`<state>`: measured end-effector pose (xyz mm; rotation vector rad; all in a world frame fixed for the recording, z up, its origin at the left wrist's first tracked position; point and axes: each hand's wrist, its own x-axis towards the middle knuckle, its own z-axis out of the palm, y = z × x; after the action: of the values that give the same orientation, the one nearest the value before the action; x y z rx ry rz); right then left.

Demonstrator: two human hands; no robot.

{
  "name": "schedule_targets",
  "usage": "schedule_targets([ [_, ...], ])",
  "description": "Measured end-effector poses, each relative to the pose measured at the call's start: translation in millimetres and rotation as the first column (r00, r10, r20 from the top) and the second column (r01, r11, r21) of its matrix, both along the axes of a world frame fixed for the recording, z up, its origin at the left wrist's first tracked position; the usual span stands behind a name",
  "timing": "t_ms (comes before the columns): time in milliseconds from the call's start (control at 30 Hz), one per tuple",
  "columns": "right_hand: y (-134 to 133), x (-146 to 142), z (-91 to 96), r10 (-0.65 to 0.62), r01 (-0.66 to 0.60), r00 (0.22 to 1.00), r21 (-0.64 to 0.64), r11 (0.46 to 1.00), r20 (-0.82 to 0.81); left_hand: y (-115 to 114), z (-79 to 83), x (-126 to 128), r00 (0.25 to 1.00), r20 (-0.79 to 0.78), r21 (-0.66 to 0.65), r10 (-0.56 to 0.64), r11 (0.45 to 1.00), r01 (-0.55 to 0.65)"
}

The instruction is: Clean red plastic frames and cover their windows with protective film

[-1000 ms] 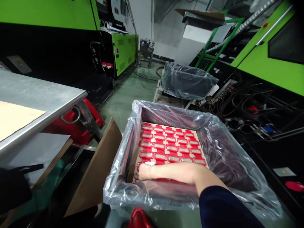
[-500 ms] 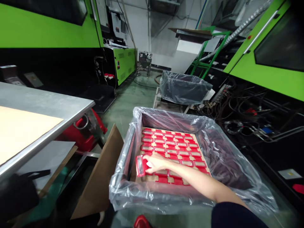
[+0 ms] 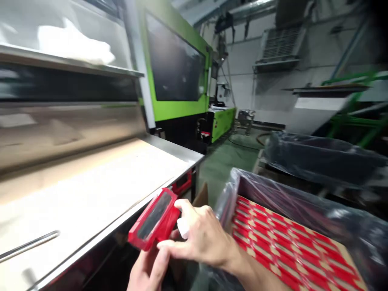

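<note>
A red plastic part (image 3: pixel 165 222) with a dark, glossy rectangular window is held up in front of me, tilted, near the front edge of the worktable. My right hand (image 3: pixel 204 232) grips its right side between thumb and fingers, with a small white covering showing at one finger. From below, my left hand (image 3: pixel 148 268) closes on the part's lower end; some of its fingers are hidden. To the right, rows of similar red parts (image 3: pixel 273 230) lie on brown cardboard inside a plastic-lined box (image 3: pixel 227 198).
The metal worktable (image 3: pixel 169 147) on the left has a bright pale sheet (image 3: pixel 106 178) and a thin dark tool (image 3: pixel 30 245) on it. Behind stands a green machine (image 3: pixel 178 111). Another plastic-lined bin (image 3: pixel 321 157) is at the back right, with green floor (image 3: pixel 239 153) between.
My right hand has lifted the red part out of the box and carried it left toward the worktable. My left hand has come into view and taken hold too. The view has swung left.
</note>
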<state>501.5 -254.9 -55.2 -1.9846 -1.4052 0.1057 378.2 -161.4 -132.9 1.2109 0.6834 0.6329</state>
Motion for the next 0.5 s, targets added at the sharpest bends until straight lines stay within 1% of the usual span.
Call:
schedule_targets([
  [33,13,-14,6.4,0.042,-0.043,0.998,0.014,0.999,0.054,2,14.0,-7,0.994,0.082,-0.058,0.065,0.996,-0.061],
  [100,35,-38,17.6,0.109,-0.116,0.983,0.041,0.992,0.147,5,41.0,-28,0.962,0.189,-0.146,0.197,0.974,-0.171],
  [167,51,-57,29.9,0.199,-0.22,0.956,0.078,0.972,0.217,9,65.8,-53,0.921,0.225,-0.166,0.319,0.944,-0.286],
  [200,57,-65,37.3,0.254,-0.283,0.94,0.107,0.953,0.23,12,77.5,-66,0.899,0.237,-0.159,0.368,0.928,-0.338],
  [233,62,-72,45.6,0.305,-0.34,0.927,0.147,0.929,0.22,15,88.7,-78,0.877,0.257,-0.141,0.407,0.913,-0.382],
  [300,71,-80,64.8,0.388,-0.41,0.912,0.252,0.876,0.135,25,110.0,-101,0.836,0.322,-0.072,0.444,0.892,-0.446],
  [400,85,-88,97.1,0.432,-0.389,0.902,0.455,0.801,0.012,39,138.4,-128,0.789,0.432,0.115,0.437,0.841,-0.529],
  [467,95,-93,118.1,0.474,-0.379,0.88,0.567,0.732,-0.023,45,154.5,-141,0.782,0.459,0.211,0.421,0.803,-0.557],
  [500,99,-96,127.8,0.505,-0.383,0.862,0.606,0.697,-0.035,47,161.7,-145,0.786,0.461,0.239,0.411,0.795,-0.557],
])
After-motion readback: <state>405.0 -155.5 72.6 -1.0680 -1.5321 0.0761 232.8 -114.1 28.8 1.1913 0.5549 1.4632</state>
